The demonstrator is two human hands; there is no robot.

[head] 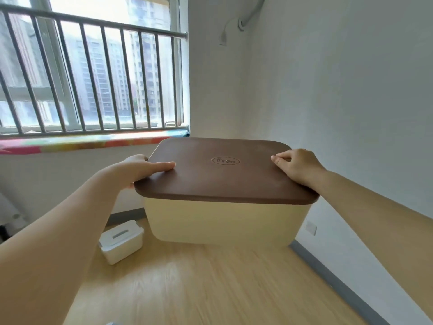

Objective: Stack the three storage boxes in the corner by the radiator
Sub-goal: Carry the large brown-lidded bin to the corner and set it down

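I held the cream box [225, 221] by its brown lid [218, 174], near the corner beyond the small white box [121, 240]; left hand [143, 170] and right hand [297, 165] pressed its ends. I judged the lid might slip free.

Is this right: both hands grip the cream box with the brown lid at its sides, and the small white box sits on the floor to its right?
Not quite. The head view shows the small white box on the floor to the left of the cream box, not the right. The rest holds: left hand and right hand grip at the brown lid edges.
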